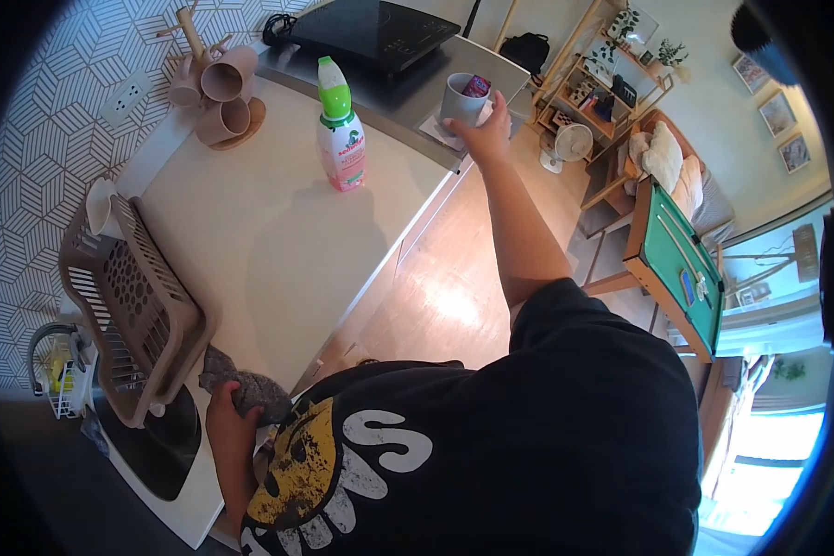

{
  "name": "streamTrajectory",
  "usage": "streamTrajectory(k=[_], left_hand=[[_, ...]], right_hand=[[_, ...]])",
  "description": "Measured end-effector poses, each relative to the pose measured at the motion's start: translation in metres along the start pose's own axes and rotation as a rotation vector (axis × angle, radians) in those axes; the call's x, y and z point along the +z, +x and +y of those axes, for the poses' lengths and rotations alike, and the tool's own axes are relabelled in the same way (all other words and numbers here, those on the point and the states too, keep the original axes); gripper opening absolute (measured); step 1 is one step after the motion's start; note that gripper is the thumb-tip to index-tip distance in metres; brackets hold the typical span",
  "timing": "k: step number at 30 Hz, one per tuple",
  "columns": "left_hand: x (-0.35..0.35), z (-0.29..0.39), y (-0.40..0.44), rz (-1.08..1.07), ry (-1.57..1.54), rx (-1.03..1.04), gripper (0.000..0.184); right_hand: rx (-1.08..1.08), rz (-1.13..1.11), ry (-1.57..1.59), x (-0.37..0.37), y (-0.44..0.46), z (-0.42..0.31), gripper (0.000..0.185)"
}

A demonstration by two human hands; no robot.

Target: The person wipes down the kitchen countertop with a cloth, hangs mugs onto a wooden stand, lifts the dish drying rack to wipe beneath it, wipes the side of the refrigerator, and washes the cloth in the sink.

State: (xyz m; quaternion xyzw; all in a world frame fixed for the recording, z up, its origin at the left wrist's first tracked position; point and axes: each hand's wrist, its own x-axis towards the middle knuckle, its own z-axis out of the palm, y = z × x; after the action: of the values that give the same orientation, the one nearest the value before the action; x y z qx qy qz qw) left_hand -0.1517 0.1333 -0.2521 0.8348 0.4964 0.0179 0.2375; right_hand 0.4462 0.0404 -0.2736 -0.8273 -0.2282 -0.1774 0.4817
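Observation:
My left hand [234, 414] is closed around a crumpled dark grey cloth [259, 394] at the counter's near edge, beside the sink. Stretched far forward, my right hand [487, 134] grips a grey cup [463, 104] from its right side. A purple packet [476, 86] shows at the cup's mouth. Beneath the cup lies something pale and flat [433, 127] on the metal surface; whether the cup touches it, I cannot tell. Between my hands, a pink-and-white bottle [345, 153] with a green top stands upright on the white counter [278, 222].
A brown dish rack [139, 296] stands by the dark sink [162, 454] on the left. Pinkish mugs [229, 79] hang on a wooden mug tree at the back. A black cooktop [371, 32] sits beyond the bottle. Farther right are a fan [573, 144] and a small pool table [667, 241].

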Motion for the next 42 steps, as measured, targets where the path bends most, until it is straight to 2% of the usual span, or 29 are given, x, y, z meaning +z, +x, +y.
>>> streamTrajectory(k=[2,3,5,6,7,8,9,11,15,17,20,24,26,27,28,29,30,32,33,34,35,36,37,39,42], left_hand=[[0.001,-0.001,0.0,0.009,-0.01,0.0,0.054],[0.002,-0.001,0.0,0.018,-0.022,0.0,0.054],[0.0,0.004,0.001,0.024,-0.017,-0.013,0.054],[0.0,0.005,0.0,0.03,-0.01,-0.023,0.054],[0.001,0.003,0.0,0.025,-0.008,-0.023,0.054],[0.002,0.0,0.001,0.033,0.009,-0.001,0.054],[0.002,-0.001,0.002,0.041,0.025,0.023,0.055],[0.0,0.003,0.004,0.017,0.041,0.003,0.055],[-0.004,0.013,0.005,-0.018,0.081,-0.065,0.056],[-0.004,0.018,0.004,-0.033,0.096,-0.091,0.056],[0.0,0.011,0.004,-0.034,0.114,-0.103,0.056],[0.004,0.007,0.0,-0.013,0.123,-0.089,0.057],[0.003,0.005,-0.001,-0.012,0.111,-0.089,0.056],[0.002,0.004,-0.002,-0.014,0.103,-0.084,0.056],[0.005,-0.001,-0.002,0.0,0.093,-0.121,0.056],[0.011,-0.008,0.0,0.02,0.05,-0.031,0.056],[0.014,-0.016,0.003,0.05,0.012,0.053,0.055],[0.026,-0.019,0.012,0.124,-0.103,0.091,0.053],[0.031,-0.017,0.015,0.134,-0.159,0.111,0.056],[0.033,-0.014,0.017,0.144,-0.212,0.136,0.059],[0.033,-0.01,0.02,0.112,-0.241,0.169,0.057],[0.031,-0.008,0.021,0.075,-0.272,0.209,0.056],[0.03,-0.005,0.019,0.099,-0.27,0.167,0.056],[0.029,-0.006,0.014,-0.038,-0.928,0.125,0.046],[0.03,-0.025,0.004,0.134,-0.933,0.137,0.037]], right_hand=[[-0.096,0.204,-0.089,-0.013,-0.027,-0.018,0.076],[-0.097,0.202,-0.089,-0.012,-0.04,-0.018,0.076],[-0.412,0.01,0.159,-0.008,-0.066,-0.013,0.062],[-0.4,-0.208,0.257,-0.001,-0.078,-0.019,0.054],[-0.307,-0.332,0.279,0.007,-0.094,-0.026,0.057],[-0.3,-0.363,0.244,0.015,-0.105,-0.042,0.064],[-0.198,-0.424,0.253,0.029,-0.114,-0.055,0.082],[-0.172,-0.366,0.245,0.043,-0.125,-0.088,0.1],[-0.244,-0.255,0.283,0.072,-0.107,-0.121,0.104],[-0.048,-0.486,0.355,0.077,-0.081,-0.131,0.098],[-0.04,-0.511,0.267,0.072,-0.051,-0.131,0.091],[-0.102,-0.511,0.292,0.08,-0.031,-0.104,0.09],[-0.126,-0.513,0.373,0.085,-0.031,-0.091,0.095],[-0.187,-0.495,0.475,0.104,-0.028,-0.07,0.103],[-0.398,-0.291,0.404,0.12,-0.029,-0.051,0.108],[-0.388,-0.192,0.387,0.101,-0.045,-0.064,0.105],[-0.23,-0.258,0.62,0.079,-0.066,-0.086,0.097],[-0.128,-0.238,0.607,0.065,-0.117,-0.103,0.071],[-0.266,-0.287,0.544,0.063,-0.149,-0.106,0.063],[-0.325,-0.495,0.41,0.049,-0.182,-0.127,0.059],[-0.589,-0.631,0.455,0.052,-0.212,-0.137,0.056],[-0.645,-0.83,0.546,0.046,-0.243,-0.158,0.055],[-0.864,-0.944,0.445,0.031,-0.256,-0.187,0.057],[-0.991,-1.05,0.416,0.03,-0.292,-0.213,0.059],[-1.082,-1.152,0.355,0.044,-0.317,-0.217,0.06]])
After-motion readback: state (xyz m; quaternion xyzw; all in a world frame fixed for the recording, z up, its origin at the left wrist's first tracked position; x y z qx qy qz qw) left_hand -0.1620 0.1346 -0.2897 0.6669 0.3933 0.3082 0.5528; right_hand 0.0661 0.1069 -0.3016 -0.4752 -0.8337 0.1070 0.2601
